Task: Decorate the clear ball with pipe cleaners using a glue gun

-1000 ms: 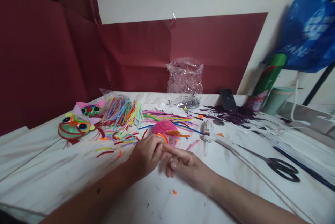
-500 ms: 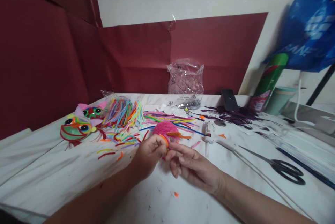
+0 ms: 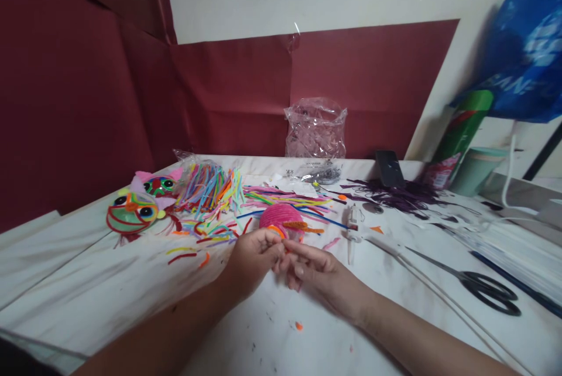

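My left hand [image 3: 252, 259] and my right hand [image 3: 314, 273] meet over the white table [image 3: 109, 288], fingertips pinched together on a small orange piece [image 3: 277, 231] of pipe cleaner. Just behind the fingers lies a pink ball wrapped in pipe cleaner [image 3: 283, 218] with orange strips across it. Both hands are closed in a pinch; the exact piece between them is mostly hidden by the fingers.
Loose coloured pipe cleaner pieces [image 3: 211, 188] and two finished face-like crafts [image 3: 132, 212] lie at the left. A glue gun [image 3: 351, 226], black scissors [image 3: 487, 288], purple scraps [image 3: 395, 194], a clear plastic bag [image 3: 314, 130] and a green can [image 3: 461, 124] stand to the right.
Both hands have shifted slightly to the right and closer together; my right hand's fingers have curled in from stretched out to a pinch against the left fingers.
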The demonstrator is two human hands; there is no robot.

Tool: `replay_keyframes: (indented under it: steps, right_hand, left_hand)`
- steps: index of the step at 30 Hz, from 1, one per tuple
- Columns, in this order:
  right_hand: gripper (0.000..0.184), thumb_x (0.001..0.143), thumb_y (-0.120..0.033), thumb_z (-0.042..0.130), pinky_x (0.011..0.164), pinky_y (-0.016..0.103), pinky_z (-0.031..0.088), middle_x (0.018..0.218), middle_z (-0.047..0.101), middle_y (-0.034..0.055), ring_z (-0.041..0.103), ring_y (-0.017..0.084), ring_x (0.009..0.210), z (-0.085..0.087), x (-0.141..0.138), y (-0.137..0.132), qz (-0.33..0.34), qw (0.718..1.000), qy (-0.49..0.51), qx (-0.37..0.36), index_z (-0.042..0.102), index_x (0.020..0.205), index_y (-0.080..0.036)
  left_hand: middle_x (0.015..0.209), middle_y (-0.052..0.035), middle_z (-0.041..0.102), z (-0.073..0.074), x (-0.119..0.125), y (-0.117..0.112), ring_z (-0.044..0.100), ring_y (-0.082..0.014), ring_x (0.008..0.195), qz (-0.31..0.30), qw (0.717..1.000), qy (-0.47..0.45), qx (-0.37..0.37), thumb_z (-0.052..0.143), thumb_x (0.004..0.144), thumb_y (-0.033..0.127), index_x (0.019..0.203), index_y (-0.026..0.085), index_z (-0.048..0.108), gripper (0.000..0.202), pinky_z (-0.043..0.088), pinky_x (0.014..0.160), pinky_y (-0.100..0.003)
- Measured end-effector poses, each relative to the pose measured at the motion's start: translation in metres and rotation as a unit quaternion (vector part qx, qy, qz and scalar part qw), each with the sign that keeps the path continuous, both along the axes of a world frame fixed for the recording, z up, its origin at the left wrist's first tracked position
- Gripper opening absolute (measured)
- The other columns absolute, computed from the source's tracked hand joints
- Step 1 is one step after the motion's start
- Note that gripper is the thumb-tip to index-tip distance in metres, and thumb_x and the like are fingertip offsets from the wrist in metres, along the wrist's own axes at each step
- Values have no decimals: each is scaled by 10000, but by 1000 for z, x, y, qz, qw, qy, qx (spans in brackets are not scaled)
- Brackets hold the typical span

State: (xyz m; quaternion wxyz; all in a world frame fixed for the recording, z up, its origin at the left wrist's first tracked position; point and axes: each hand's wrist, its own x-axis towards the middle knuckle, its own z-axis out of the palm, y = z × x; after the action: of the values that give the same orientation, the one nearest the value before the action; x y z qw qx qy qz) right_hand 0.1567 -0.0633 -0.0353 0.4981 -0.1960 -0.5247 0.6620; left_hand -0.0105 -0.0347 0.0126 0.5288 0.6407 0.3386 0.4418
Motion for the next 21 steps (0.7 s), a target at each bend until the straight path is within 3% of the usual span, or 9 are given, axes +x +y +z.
replay_keyframes:
  steps: [5, 11, 16, 21]
  right_hand:
    - [446, 811, -396, 725, 677, 265, 401, 865, 671, 5, 549, 106, 728, -3, 1, 1, -59, 994, -88, 27, 638, 1241, -315]
    - [427, 751, -340, 794, 662, 256, 416, 901, 695, 0, 603, 90, 671, 5, -2, -4, 7, 1000, 17, -24, 684, 1163, -351]
    - [395, 759, -302, 787, 633, 239, 422, 881, 730, 23, 623, 96, 630, 16, 0, -7, 49, 991, 98, -72, 699, 1144, -296]
    - [335, 777, -277, 768, 624, 240, 429, 854, 728, 29, 623, 104, 616, 13, 2, -5, 61, 990, 106, -76, 713, 1106, -255]
  left_hand:
    - [454, 44, 491, -3, -1, 2, 431, -94, 442, 68, 990, 99, 69, 547, 652, 283, 569, 175, 545, 136, 324, 463, -222]
    - [457, 56, 447, 0, -2, 0, 382, -90, 441, 116, 975, 139, 125, 492, 627, 254, 541, 192, 498, 106, 286, 452, -222]
    - [474, 51, 443, 0, -6, 3, 398, -95, 456, 114, 983, 96, 111, 516, 691, 312, 538, 196, 487, 194, 317, 472, -232]
    - [584, 40, 541, -1, -3, 4, 441, -85, 476, 44, 998, -19, 49, 595, 680, 292, 691, 176, 565, 121, 358, 490, -228]
